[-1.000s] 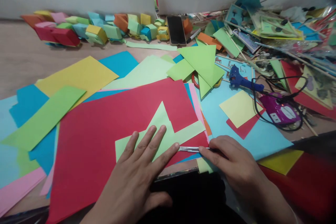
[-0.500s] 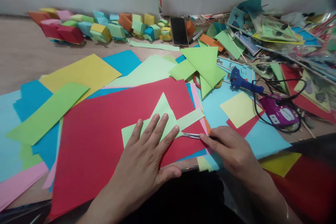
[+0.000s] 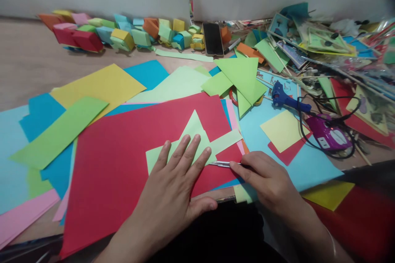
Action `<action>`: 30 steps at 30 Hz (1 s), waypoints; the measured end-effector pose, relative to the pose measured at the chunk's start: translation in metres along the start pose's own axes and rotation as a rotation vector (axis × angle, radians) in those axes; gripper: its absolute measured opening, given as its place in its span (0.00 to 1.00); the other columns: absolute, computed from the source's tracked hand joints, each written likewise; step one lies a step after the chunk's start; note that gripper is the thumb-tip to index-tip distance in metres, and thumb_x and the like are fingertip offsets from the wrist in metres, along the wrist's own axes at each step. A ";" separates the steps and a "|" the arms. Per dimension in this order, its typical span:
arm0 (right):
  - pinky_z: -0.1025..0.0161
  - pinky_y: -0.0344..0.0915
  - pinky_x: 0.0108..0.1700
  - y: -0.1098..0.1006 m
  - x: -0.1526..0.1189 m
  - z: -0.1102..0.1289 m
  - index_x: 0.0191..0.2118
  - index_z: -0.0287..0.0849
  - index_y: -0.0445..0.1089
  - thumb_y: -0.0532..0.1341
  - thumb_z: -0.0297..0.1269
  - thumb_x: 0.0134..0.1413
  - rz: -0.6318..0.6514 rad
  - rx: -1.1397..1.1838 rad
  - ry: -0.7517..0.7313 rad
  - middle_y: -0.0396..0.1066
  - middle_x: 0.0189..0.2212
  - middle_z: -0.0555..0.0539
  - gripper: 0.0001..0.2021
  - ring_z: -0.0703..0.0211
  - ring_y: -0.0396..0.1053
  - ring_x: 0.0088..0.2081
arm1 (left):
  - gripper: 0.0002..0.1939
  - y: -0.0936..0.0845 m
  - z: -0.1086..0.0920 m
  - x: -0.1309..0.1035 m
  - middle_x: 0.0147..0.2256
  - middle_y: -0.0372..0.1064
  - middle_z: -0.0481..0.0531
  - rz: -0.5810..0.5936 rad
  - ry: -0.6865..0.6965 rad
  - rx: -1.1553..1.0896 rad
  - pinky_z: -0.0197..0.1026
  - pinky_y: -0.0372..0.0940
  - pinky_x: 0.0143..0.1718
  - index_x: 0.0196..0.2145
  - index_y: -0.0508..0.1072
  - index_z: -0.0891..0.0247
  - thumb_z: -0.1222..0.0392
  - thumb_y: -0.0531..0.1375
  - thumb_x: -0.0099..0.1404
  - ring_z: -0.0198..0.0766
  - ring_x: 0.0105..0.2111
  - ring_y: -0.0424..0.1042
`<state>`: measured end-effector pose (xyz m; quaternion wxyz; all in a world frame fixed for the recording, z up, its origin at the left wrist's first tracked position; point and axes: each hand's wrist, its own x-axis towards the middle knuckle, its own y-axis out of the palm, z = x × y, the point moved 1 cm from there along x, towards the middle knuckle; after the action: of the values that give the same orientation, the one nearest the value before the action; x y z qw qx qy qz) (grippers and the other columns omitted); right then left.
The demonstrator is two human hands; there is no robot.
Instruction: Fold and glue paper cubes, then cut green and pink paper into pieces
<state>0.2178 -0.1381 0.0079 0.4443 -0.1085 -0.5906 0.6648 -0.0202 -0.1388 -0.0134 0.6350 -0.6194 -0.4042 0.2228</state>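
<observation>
A pale green folded paper (image 3: pixel 195 125) with a pointed top and a strip out to each side lies on a large red sheet (image 3: pixel 108 164). My left hand (image 3: pixel 175 176) rests flat on the green paper with its fingers spread. In my right hand (image 3: pixel 268 181) is a slim metal blade tool (image 3: pixel 220 164), its handle mostly hidden by the fingers. The blade's tip touches the lower right edge of the green paper, close to my left index finger.
Coloured sheets spread around, with a green strip (image 3: pixel 61 131) at left. Folded paper pieces (image 3: pixel 142 38) and a phone (image 3: pixel 212 39) line the back. On the right are a blue glue gun (image 3: pixel 285 98), a purple device (image 3: pixel 330 131) with a black cord, and piled scraps (image 3: pixel 327 41).
The blade tip and my right hand have moved slightly left and down along the green paper's edge. My left hand stays on the paper. The whole view has shifted a little.
</observation>
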 end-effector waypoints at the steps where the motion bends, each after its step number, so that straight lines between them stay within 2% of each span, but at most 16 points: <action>1: 0.58 0.68 0.39 0.000 0.001 0.001 0.48 0.35 0.73 0.55 0.26 0.67 0.003 0.000 -0.007 0.72 0.34 0.41 0.11 0.56 0.68 0.39 | 0.47 0.000 0.000 0.000 0.69 0.51 0.62 -0.001 0.003 0.003 0.59 0.38 0.68 0.68 0.54 0.61 0.25 0.43 0.63 0.55 0.68 0.50; 7: 0.59 0.68 0.39 -0.003 0.001 0.001 0.50 0.37 0.71 0.51 0.27 0.69 0.014 0.020 -0.022 0.71 0.34 0.42 0.14 0.57 0.67 0.38 | 0.47 -0.001 0.000 0.001 0.68 0.53 0.62 -0.003 0.011 0.024 0.57 0.37 0.68 0.67 0.56 0.62 0.26 0.43 0.63 0.54 0.68 0.50; 17: 0.59 0.67 0.39 0.000 0.006 -0.001 0.47 0.33 0.73 0.54 0.26 0.67 0.023 0.045 -0.054 0.71 0.34 0.41 0.11 0.56 0.66 0.38 | 0.46 -0.001 -0.001 0.002 0.67 0.55 0.64 -0.023 0.017 0.060 0.58 0.39 0.67 0.66 0.60 0.63 0.26 0.44 0.63 0.56 0.67 0.54; 23: 0.58 0.66 0.40 0.005 0.003 0.001 0.50 0.31 0.72 0.55 0.25 0.66 0.056 0.072 -0.057 0.70 0.36 0.40 0.11 0.56 0.64 0.39 | 0.47 -0.001 -0.001 0.002 0.67 0.55 0.63 -0.030 0.016 0.064 0.57 0.40 0.67 0.66 0.60 0.62 0.25 0.43 0.63 0.57 0.66 0.56; 30: 0.58 0.66 0.40 0.002 0.002 0.005 0.50 0.30 0.71 0.54 0.25 0.66 0.068 0.079 -0.055 0.69 0.35 0.40 0.12 0.55 0.63 0.39 | 0.47 0.001 -0.001 0.002 0.67 0.54 0.64 -0.007 0.002 0.055 0.60 0.41 0.66 0.66 0.60 0.62 0.24 0.43 0.62 0.57 0.67 0.54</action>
<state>0.2124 -0.1399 0.0079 0.4092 -0.0927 -0.5717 0.7051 -0.0180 -0.1379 -0.0136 0.6531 -0.6004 -0.3995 0.2310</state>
